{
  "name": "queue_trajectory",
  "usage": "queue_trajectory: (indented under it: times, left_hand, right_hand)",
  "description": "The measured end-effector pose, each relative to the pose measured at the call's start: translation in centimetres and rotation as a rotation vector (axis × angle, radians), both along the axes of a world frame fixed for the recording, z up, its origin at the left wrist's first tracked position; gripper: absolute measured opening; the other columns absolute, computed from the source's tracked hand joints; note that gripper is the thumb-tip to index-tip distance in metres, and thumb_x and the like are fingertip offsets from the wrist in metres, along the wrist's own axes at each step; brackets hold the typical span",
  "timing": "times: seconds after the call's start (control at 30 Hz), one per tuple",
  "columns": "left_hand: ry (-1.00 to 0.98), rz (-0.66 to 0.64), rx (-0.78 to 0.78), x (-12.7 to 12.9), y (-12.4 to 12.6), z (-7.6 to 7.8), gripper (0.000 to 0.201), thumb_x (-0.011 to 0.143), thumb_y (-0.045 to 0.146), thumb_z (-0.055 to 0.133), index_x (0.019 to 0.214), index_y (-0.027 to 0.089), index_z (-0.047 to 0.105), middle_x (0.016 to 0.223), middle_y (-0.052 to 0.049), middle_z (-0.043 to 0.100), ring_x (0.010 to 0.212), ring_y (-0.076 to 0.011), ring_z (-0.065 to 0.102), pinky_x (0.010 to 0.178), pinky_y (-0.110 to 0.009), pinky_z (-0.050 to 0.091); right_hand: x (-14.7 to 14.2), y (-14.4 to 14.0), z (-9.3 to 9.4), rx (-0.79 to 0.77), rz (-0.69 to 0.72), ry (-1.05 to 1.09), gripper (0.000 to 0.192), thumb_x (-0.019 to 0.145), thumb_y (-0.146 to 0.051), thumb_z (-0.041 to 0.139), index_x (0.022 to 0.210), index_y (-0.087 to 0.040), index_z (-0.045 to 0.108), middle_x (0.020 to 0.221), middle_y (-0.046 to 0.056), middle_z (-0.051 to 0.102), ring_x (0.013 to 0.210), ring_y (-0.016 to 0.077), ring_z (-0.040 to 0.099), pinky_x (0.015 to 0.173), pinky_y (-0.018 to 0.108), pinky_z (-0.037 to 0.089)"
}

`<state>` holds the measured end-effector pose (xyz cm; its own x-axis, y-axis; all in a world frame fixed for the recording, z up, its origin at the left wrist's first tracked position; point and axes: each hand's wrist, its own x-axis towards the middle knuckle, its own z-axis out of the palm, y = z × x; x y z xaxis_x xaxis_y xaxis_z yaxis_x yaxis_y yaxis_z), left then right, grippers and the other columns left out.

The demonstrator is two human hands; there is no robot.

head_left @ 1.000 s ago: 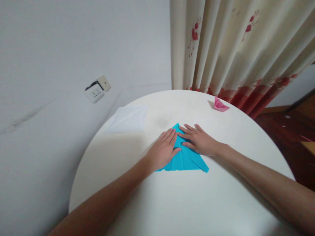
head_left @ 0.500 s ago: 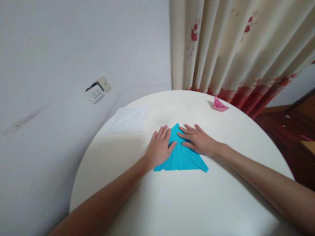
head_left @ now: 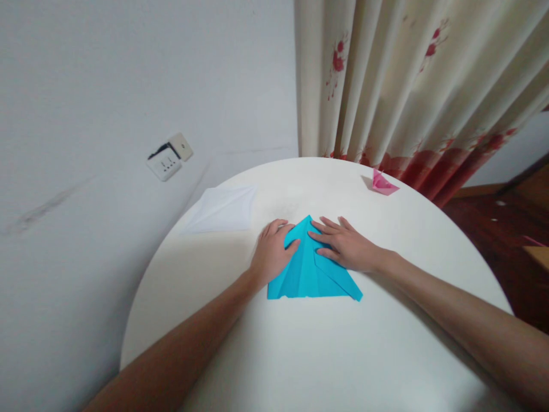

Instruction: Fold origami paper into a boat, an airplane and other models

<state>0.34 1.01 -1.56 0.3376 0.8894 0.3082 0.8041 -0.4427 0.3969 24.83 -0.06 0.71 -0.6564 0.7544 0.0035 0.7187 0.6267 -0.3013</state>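
Near the middle of the round white table (head_left: 321,349): one blue paper sheet (head_left: 295,274), point toward the far edge
Folds made: right side turned in as a flap (head_left: 341,276), creases down the body
Folds remaining: left side seems not yet turned in to match
Left hand (head_left: 273,252): at the sheet's left side, thumb apart from part-curled fingers; gripping or not, I cannot tell
Right hand (head_left: 345,245): fingers wide, laid on the flap
Far-left edge: one white sheet (head_left: 223,209)
Far-right edge: one pink folded-paper piece (head_left: 385,185)

The left hand (head_left: 273,250) and right hand (head_left: 346,246) are bare and slender-fingered; the forearms (head_left: 189,337), also bare, taper toward slim wrists (head_left: 381,259).
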Motion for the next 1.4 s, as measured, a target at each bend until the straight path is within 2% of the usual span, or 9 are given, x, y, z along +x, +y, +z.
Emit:
queue_trajectory:
  times: [0.23, 0.53, 0.7, 0.9, 1.07, 1.2, 1.4]
  left_hand:
    - [-0.118, -0.002, 0.026, 0.0, 0.2, 0.1, 0.017, 0.087, 0.023, 0.069, 0.102, 0.020, 0.063, 0.112, -0.007, 0.062, 0.110, -0.0257, 0.059, 0.102, -0.044, 0.049]
    - [-0.171, -0.013, 0.035, 0.2, 0.0, 0.5, 0.016, 0.088, 0.016, 0.058, 0.101, 0.021, 0.065, 0.108, -0.005, 0.069, 0.106, -0.0238, 0.063, 0.101, -0.041, 0.049]
    - [-0.234, 0.018, 0.020, 0.5, 0.0, 0.9, 0.017, 0.091, 0.021, 0.055, 0.098, 0.021, 0.069, 0.108, -0.006, 0.071, 0.104, -0.0225, 0.066, 0.099, -0.038, 0.051]
    - [-0.256, 0.038, -0.033, 0.8, -0.5, 1.9, 0.038, 0.101, 0.040, 0.042, 0.096, 0.021, 0.074, 0.103, -0.006, 0.075, 0.102, -0.0229, 0.068, 0.098, -0.037, 0.051]
    - [-0.392, 0.094, -0.208, 0.5, -0.9, 2.3, 0.057, 0.102, 0.054, 0.032, 0.104, 0.019, 0.078, 0.107, -0.007, 0.078, 0.104, -0.0261, 0.071, 0.098, -0.040, 0.052]
    - [-0.480, 0.023, -0.272, 0.7, -1.2, 2.5, 0.064, 0.103, 0.056, 0.027, 0.106, 0.018, 0.079, 0.108, -0.007, 0.079, 0.108, -0.0261, 0.071, 0.103, -0.040, 0.050]
    - [-0.312, -0.158, -0.148, 1.2, -1.2, 1.9, 0.037, 0.100, 0.041, 0.049, 0.120, 0.022, 0.074, 0.126, -0.005, 0.072, 0.120, -0.0225, 0.065, 0.109, -0.037, 0.047]
  right_hand:
    - [0.0, 0.0, -0.1, 0.011, -0.002, -0.008, 0.059, 0.104, -0.054, 0.036, 0.155, -0.024, 0.041, 0.166, 0.009, 0.025, 0.154, 0.0372, 0.018, 0.117, 0.073, 0.015]
    - [0.1, 0.1, -0.3, -0.002, 0.008, 0.012, 0.061, 0.104, -0.056, 0.035, 0.156, -0.025, 0.039, 0.167, 0.010, 0.024, 0.154, 0.0377, 0.017, 0.117, 0.074, 0.013]
    - [0.1, 0.1, -0.1, -0.004, 0.010, 0.013, 0.060, 0.104, -0.056, 0.036, 0.156, -0.025, 0.039, 0.166, 0.010, 0.024, 0.154, 0.0387, 0.017, 0.116, 0.075, 0.014]
    - [0.1, 0.1, -0.1, 0.003, 0.010, 0.005, 0.060, 0.104, -0.055, 0.037, 0.156, -0.025, 0.039, 0.166, 0.011, 0.025, 0.153, 0.0392, 0.018, 0.116, 0.075, 0.015]
    - [0.1, 0.1, 0.0, 0.000, 0.019, 0.005, 0.061, 0.104, -0.056, 0.035, 0.155, -0.024, 0.040, 0.166, 0.011, 0.024, 0.153, 0.0391, 0.018, 0.115, 0.075, 0.015]
    - [0.1, 0.1, 0.2, -0.001, 0.015, -0.005, 0.060, 0.104, -0.055, 0.036, 0.156, -0.024, 0.039, 0.166, 0.011, 0.025, 0.154, 0.0384, 0.018, 0.115, 0.074, 0.016]
    - [0.1, 0.1, 0.2, -0.015, 0.016, 0.020, 0.058, 0.104, -0.052, 0.040, 0.156, -0.027, 0.038, 0.166, 0.010, 0.026, 0.153, 0.0392, 0.019, 0.115, 0.075, 0.015]
